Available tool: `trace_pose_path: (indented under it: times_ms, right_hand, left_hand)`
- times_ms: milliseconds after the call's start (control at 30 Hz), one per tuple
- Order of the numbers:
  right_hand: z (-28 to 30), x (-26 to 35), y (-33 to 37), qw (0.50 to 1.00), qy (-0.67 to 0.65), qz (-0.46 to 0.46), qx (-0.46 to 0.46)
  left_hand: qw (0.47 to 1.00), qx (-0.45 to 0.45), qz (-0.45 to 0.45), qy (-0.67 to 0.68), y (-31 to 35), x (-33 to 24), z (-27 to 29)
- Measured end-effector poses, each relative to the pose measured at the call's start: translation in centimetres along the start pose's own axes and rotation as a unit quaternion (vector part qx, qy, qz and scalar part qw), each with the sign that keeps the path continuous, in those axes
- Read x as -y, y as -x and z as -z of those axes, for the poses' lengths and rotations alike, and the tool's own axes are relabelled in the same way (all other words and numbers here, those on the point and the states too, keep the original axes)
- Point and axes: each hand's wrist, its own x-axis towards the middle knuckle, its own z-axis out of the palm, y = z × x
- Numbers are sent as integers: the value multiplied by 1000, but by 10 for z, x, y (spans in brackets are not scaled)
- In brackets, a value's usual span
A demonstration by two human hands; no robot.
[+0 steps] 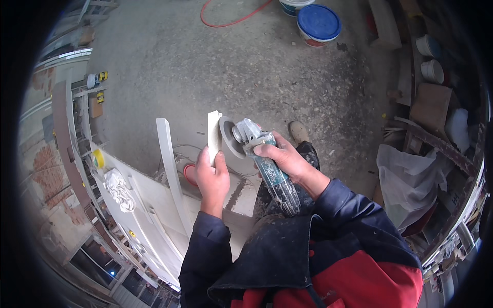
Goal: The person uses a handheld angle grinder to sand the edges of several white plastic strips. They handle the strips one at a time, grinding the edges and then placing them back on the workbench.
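My left hand (213,177) is closed round the lower end of a short white piece (213,131), held upright. In my right hand (287,159) is a green angle grinder (277,179), its body spattered with white dust. The grinder's grey disc (229,137) stands beside the right edge of the white piece, touching or nearly so; I cannot tell which. My right thumb lies across the top of the tool near its metal head. A long white strip (172,164) leans to the left of my left hand.
A blue-lidded bucket (318,23) stands on the floor at the far side, near a red hose (231,24). At left a white panel carries a crumpled white cloth (119,190) and a yellow tape roll (97,158). Plastic sheeting (411,179) hangs at right. My shoe (298,132) shows beyond the grinder.
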Motion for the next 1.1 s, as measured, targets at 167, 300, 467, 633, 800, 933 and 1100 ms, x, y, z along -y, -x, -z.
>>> trace_pose_path:
  times_ms: [167,300,467,633,800,933,1100]
  right_hand:
    - [-1,-1,2,1000,5,-6,-10]
    - [-1,1,3,1000,10,-7,-11]
    - [-1,1,4,1000,17,-5,2]
    - [-3,3,5,1000,2,3,6]
    - [-3,6,6,1000,8,-3,19]
    - [-1,3,2,999,19,23,22]
    - [-1,5,1,999,26,8,30]
  left_hand:
    - [1000,-6,-5,19,1,1,-2]
    - [1000,1,-12,10,1,0,0]
    - [1000,6,-20,1,1,4,1]
    - [999,1,-33,20,0,5,0]
    - [999,-7,-31,24,2,5,1]
    - [999,-3,-16,30,1,4,1]
    - [999,-5,9,39,2,5,1]
